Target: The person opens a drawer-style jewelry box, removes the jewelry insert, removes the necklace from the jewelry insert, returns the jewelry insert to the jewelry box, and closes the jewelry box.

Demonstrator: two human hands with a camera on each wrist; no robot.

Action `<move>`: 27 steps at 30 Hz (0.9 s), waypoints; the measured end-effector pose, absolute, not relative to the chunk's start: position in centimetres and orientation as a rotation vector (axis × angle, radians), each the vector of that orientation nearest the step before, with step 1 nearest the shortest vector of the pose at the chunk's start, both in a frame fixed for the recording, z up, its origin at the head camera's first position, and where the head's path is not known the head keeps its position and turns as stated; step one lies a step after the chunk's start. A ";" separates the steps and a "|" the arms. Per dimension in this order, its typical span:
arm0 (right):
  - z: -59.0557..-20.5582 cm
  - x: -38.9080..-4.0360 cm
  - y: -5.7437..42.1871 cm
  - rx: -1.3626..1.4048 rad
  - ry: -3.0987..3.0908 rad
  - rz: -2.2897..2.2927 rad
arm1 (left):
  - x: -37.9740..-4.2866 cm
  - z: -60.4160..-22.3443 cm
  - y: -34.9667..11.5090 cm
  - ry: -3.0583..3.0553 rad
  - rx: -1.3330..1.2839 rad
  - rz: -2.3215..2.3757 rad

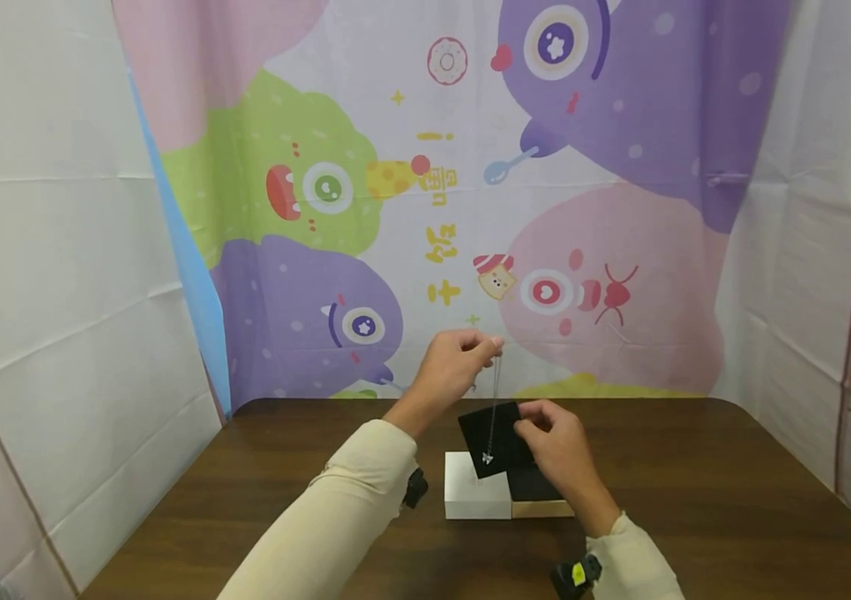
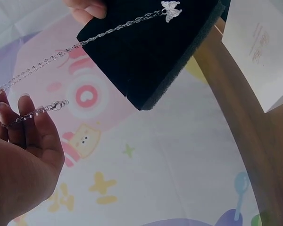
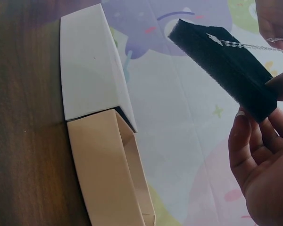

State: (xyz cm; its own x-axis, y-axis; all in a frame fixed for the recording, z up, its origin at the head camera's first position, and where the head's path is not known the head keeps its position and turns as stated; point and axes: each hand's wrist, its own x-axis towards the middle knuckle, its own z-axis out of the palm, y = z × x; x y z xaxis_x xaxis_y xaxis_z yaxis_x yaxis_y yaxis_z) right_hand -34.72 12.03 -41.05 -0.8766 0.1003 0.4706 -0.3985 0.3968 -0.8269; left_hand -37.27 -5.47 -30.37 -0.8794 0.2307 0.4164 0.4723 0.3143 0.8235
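My left hand pinches the upper end of a silver chain necklace and holds it up. A short tail with the clasp hangs from those fingers. At the lower end a butterfly pendant lies against the face of a black foam pad. My right hand grips the pad by one edge, thumb on the face and fingers behind. The pad is tilted above a white box lid and a tan box base, and hides part of both in the head view.
Lid and base stand side by side on the dark wooden table. Behind the table hangs a cloth with cartoon figures. Pale sheets hang at the left and right. Small black cameras sit on both wrists.
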 end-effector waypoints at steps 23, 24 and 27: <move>-41.1 -34.7 12.0 0.240 -2.221 1.474 | -37.2 -30.6 -6.4 -2.350 -0.604 -1.603; -41.1 -34.7 12.0 0.237 -2.223 1.473 | -37.2 -30.6 -6.4 -2.353 -0.598 -1.601; -41.1 -34.6 12.0 0.229 -2.230 1.477 | -37.2 -30.6 -6.5 -2.353 -0.592 -1.596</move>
